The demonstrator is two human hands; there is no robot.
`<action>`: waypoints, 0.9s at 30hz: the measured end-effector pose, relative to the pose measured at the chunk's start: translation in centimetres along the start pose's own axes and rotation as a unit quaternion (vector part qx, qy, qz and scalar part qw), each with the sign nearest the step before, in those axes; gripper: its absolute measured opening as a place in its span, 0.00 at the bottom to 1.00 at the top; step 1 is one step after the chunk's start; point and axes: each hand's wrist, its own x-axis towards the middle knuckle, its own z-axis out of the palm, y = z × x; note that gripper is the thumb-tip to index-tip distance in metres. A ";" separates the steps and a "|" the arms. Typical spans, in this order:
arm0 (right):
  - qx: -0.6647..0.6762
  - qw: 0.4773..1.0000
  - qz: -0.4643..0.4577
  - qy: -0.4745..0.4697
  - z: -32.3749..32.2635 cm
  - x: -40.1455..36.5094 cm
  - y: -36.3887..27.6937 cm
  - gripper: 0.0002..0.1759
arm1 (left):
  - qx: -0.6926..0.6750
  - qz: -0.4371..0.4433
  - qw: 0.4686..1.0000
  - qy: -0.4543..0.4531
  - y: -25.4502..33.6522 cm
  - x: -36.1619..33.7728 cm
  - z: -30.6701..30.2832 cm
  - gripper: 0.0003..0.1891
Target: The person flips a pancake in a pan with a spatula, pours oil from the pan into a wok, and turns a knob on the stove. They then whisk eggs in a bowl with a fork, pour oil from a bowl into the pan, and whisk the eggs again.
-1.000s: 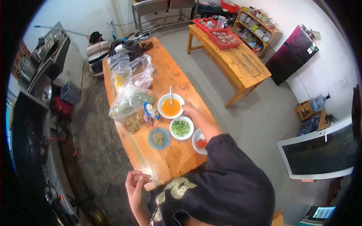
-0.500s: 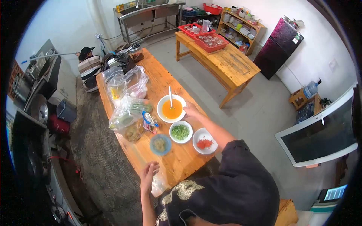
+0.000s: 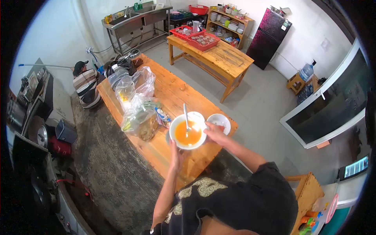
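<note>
A white bowl point(image 3: 190, 147) of orange liquid point(image 3: 184, 135) is lifted above the wooden table, tilted a little toward me. My left hand point(image 3: 176, 156) grips its near left rim, and my right hand point(image 3: 216, 132) holds the right side. A spoon point(image 3: 185, 111) stands in the liquid, its handle pointing away. Behind the held bowl shows the rim of a second white bowl point(image 3: 197, 114), its contents mostly covered. Beyond my right hand is another white bowl point(image 3: 220, 118), partly hidden by the fingers. A blue-and-white packet point(image 3: 163, 116) lies to the left.
Plastic bags of vegetables point(image 3: 139, 113) cover the left of the wooden table point(image 3: 172, 88). Another table point(image 3: 231, 64) carries red trays point(image 3: 203, 44). At the far left a person point(image 3: 85, 80) crouches by the stove counter. A glass-panelled door point(image 3: 325, 105) stands at right.
The bowl of orange liquid has come off the table toward me, over the smaller bowls. My left hand has moved up from the table edge onto its rim. The view has shifted.
</note>
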 end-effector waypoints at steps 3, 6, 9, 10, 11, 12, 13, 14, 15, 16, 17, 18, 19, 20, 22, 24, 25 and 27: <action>0.044 0.999 -0.025 0.007 3.7 -5.7 -0.6 0.27 | -0.021 0.008 0.999 -0.031 -1.0 -2.8 -1.4 0.35; 0.061 0.998 -0.014 0.025 6.8 -9.8 -1.4 0.25 | -0.017 -0.023 1.000 -0.006 0.9 -6.9 -0.8 0.33; -0.004 0.999 0.032 0.030 8.1 -11.8 1.0 0.24 | 0.042 0.022 0.999 -0.016 -1.3 -7.9 -4.0 0.33; 0.035 0.999 0.012 0.040 8.6 -12.0 2.4 0.24 | 0.071 0.051 0.996 -0.010 -1.6 -8.2 -4.9 0.33; 0.096 0.995 -0.013 0.025 9.5 -12.7 2.1 0.25 | 0.053 0.020 0.998 0.003 -0.5 -9.4 -4.4 0.33; 0.121 0.993 0.016 0.007 9.8 -13.3 1.6 0.25 | 0.063 0.033 0.997 -0.002 -1.5 -9.0 -6.0 0.32; 0.123 0.992 0.040 -0.010 10.4 -14.2 0.3 0.26 | 0.034 0.031 0.999 0.007 -1.1 -9.6 -5.9 0.32; 0.089 0.994 0.068 -0.017 10.7 -14.8 -0.6 0.26 | 0.031 -0.001 1.000 0.002 0.4 -10.7 -5.4 0.33; 0.052 0.995 0.088 -0.023 10.5 -14.8 -1.1 0.26 | 0.043 -0.002 0.999 -0.003 1.1 -11.5 -5.5 0.33; 0.028 0.996 0.081 -0.017 9.9 -14.3 -0.9 0.26 | 0.055 -0.002 0.998 -0.011 1.7 -12.0 -5.5 0.34; 0.005 0.997 0.073 -0.011 9.0 -13.6 -0.4 0.26 | 0.067 0.000 0.998 -0.020 2.1 -12.4 -5.5 0.34; -0.018 0.998 0.062 -0.008 8.7 -13.2 0.0 0.26 | 0.089 0.003 0.996 -0.016 2.4 -12.8 -5.8 0.35; -0.049 0.998 0.033 0.019 8.7 -12.6 0.1 0.26 | 0.108 -0.002 0.994 -0.019 2.9 -13.3 -5.9 0.36; -0.080 0.996 0.001 0.043 9.0 -11.9 0.0 0.26 | 0.126 -0.004 0.992 -0.018 3.2 -13.9 -5.9 0.37; -0.122 0.990 -0.045 0.058 9.7 -10.0 -0.9 0.27 | 0.123 -0.019 0.992 -0.016 3.4 -14.5 -6.3 0.38; -0.089 0.994 -0.050 0.032 10.7 -8.9 -2.4 0.27 | 0.155 0.006 0.987 -0.031 3.5 -14.7 -7.3 0.39; -0.092 0.994 -0.058 0.002 11.1 -8.3 -2.9 0.26 | 0.150 0.005 0.988 -0.026 3.8 -15.0 -7.4 0.39; -0.099 0.991 -0.071 -0.051 11.7 -7.2 -3.6 0.24 | 0.140 -0.001 0.990 -0.021 4.3 -15.6 -7.3 0.39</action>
